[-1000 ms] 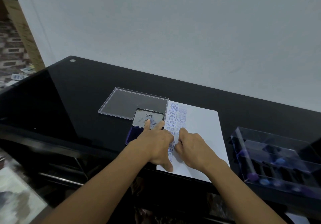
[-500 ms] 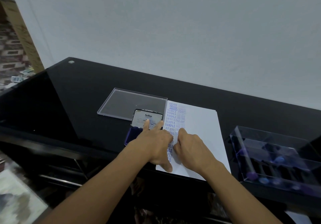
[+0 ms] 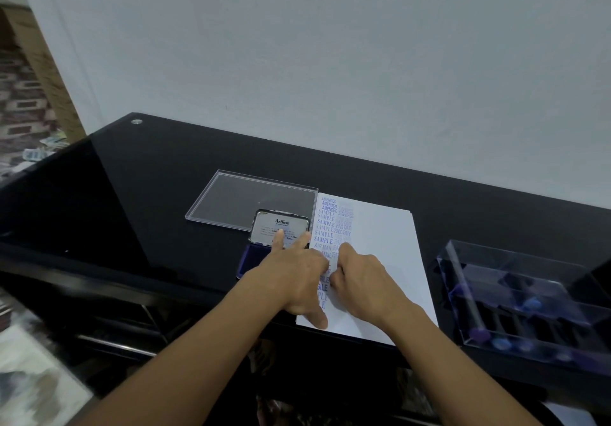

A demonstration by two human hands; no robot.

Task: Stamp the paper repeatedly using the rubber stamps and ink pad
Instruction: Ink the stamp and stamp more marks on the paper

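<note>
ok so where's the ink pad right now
Head view, left of centre: the ink pad sits open on the table, beside the left edge of the paper, in front of the clear plastic lid, with fingers of the left hand over it.

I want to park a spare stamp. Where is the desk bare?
Widest: the black desk left of the clear lid and ink pad. Also the strip between paper and wall, and a narrow gap before the stamp case. Crowded: the paper's left edge, where left hand and right hand meet.
</note>
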